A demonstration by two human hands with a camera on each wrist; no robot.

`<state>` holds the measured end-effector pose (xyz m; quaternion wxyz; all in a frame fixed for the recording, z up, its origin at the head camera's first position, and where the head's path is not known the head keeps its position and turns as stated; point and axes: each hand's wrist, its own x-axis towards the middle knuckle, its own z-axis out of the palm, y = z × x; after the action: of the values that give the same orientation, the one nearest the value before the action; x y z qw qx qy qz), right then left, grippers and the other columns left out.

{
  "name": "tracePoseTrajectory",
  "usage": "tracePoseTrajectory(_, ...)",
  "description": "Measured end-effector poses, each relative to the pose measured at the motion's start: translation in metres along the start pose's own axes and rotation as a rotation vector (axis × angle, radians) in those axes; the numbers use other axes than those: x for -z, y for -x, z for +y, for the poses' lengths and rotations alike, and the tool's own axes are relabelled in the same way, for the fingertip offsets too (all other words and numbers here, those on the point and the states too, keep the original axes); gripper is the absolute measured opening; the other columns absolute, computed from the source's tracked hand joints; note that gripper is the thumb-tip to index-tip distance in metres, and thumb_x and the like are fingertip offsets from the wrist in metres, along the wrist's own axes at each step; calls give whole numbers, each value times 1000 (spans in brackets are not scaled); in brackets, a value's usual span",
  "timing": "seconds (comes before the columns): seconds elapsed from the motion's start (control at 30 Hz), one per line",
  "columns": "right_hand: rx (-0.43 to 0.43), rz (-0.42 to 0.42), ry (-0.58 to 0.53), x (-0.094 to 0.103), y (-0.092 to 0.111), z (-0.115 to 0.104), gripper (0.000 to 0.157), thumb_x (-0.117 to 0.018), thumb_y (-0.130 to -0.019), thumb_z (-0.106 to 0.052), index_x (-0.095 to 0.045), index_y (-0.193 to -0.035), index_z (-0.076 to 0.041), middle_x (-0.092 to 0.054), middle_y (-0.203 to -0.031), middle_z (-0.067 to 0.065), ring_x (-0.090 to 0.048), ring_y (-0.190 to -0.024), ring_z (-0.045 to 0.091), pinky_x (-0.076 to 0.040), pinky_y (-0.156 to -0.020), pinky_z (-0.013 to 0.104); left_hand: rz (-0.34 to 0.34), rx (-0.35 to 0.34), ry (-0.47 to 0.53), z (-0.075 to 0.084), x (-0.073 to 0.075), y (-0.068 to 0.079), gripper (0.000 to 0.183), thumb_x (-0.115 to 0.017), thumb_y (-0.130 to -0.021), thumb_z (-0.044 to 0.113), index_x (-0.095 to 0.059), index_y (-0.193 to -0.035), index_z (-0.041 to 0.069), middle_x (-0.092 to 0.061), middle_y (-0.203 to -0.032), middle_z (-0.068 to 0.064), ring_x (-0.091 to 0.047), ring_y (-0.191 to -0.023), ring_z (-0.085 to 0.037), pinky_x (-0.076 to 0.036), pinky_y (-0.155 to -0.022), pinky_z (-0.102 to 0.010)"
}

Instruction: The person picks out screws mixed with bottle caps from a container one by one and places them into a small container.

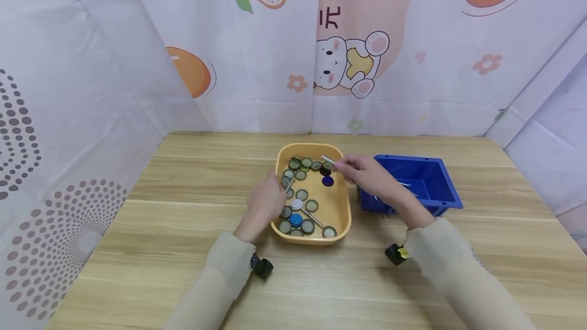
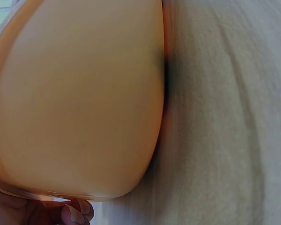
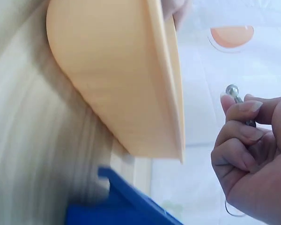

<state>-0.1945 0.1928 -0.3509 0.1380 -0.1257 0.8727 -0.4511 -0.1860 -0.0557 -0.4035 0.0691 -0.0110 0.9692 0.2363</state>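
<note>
My left hand [image 1: 267, 197] grips the left rim of a yellow plastic tray [image 1: 339, 213], fingertips [image 2: 74, 213] curled at its outer wall. Inside the tray lie many crimped bottle caps [image 1: 311, 205], mostly silver undersides, plus a blue cap [image 1: 296, 219] and a dark blue one [image 1: 327, 181]. One silver screw [image 1: 313, 217] lies slantwise among them; another screw [image 1: 290, 184] lies close by my left fingers. Over the tray's right rim, my right hand [image 1: 367, 174] pinches a screw [image 3: 232, 89] between thumb and fingers, its round head pointing outward.
Just right of the tray stands a blue plastic bin [image 1: 451, 192] with several screws [image 1: 404, 184] in it, partly hidden by my right forearm. The wooden table [image 1: 183, 228] meets a printed fabric curtain [image 1: 257, 111] at the back.
</note>
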Motion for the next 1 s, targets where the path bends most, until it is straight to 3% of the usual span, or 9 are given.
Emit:
tracePoseTrajectory(0.3, -17, -24, 80, 29, 14, 3, 41, -41, -105, -39, -64, -115, -7, -46, -72, 2, -36, -54, 11, -32, -47, 28, -1, -4, -9, 0, 0, 0, 33, -45, -98, 24, -49, -124, 4, -59, -80, -9, -57, -67, -25, -41, -56, -35)
tracePoseTrajectory(0.6, -55, -16, 76, 60, 26, 25, 49, -37, -105, -44, -59, -116, -1, -47, -71, 0, -38, -54, 14, -35, -51, 30, 4, -12, -9, 1, -1, 0, 28, -45, -99, 24, -51, -118, 5, -58, -78, -9, -56, -65, -25, -41, -54, -35)
tracePoseTrajectory(0.83, -8, -19, 259, 80, 36, 42, 40, -36, -108, -30, -63, -110, 1, -58, -72, 4, -49, -63, 18, -39, -60, 27, -5, -7, -1, 1, -1, 0, 27, -44, -98, 24, -50, -118, 6, -58, -78, -8, -57, -64, -24, -40, -54, -34)
tracePoseTrajectory(1.0, -14, -23, 380, 82, 38, 49, 38, -37, -108, -26, -65, -104, 0, -64, -74, 3, -52, -72, 17, -41, -70, 29, -8, 2, 5, 0, 0, 0, 28, -44, -98, 23, -50, -119, 5, -58, -78, -8, -56, -64, -24, -40, -53, -34)
